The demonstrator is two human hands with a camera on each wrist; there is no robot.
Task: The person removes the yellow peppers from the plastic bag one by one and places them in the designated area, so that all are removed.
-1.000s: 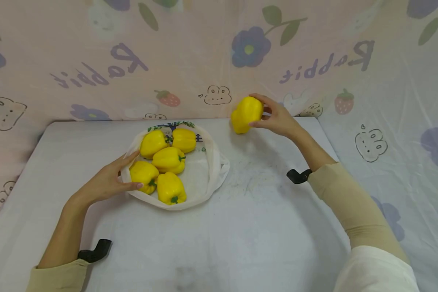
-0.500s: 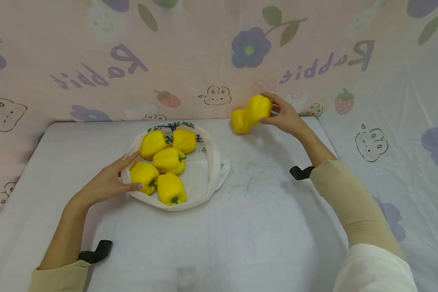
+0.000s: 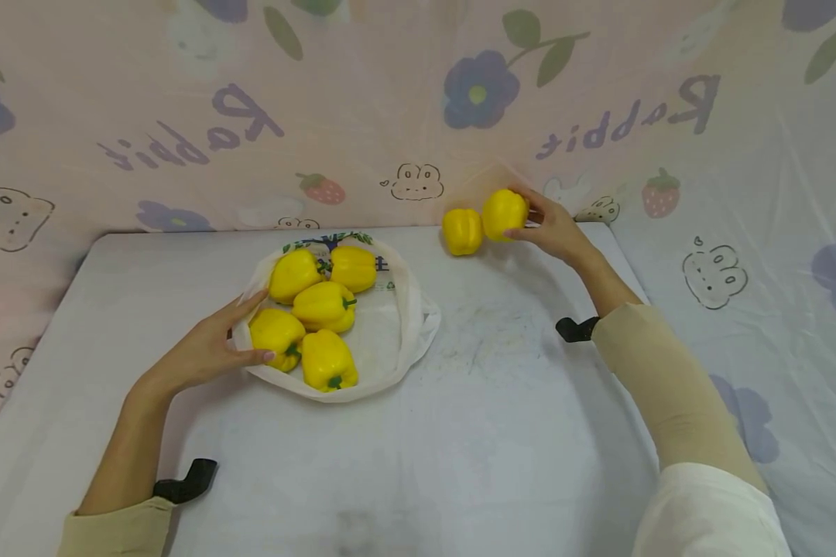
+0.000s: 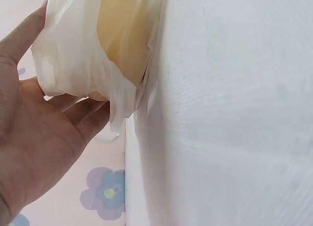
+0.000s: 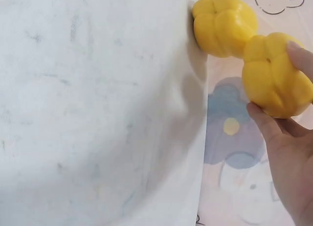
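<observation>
In the head view, my right hand (image 3: 552,228) grips a yellow bell pepper (image 3: 505,214) between thumb and fingers at the table's back edge. Close to its left sits another yellow bell pepper (image 3: 463,231); both peppers also show in the right wrist view. My left hand (image 3: 198,352) holds the left side of a white plastic bag (image 3: 411,313), thumb and forefinger reaching over its rim. Several yellow bell peppers (image 3: 324,306) with green stems lie inside the open bag. From the left wrist view, the left fingers (image 4: 80,111) lie against the bag's outside, with a pepper showing through the film.
A white table (image 3: 418,472) carries everything. Behind it hangs a pink curtain (image 3: 362,100) printed with flowers, rabbits and strawberries, close to the back edge. Black wrist mounts (image 3: 185,480) stick out at both forearms.
My right hand has moved the held pepper rightward, away from the pepper it overlapped, and then lower toward the table. The left hand and bag have stayed about where they were.
</observation>
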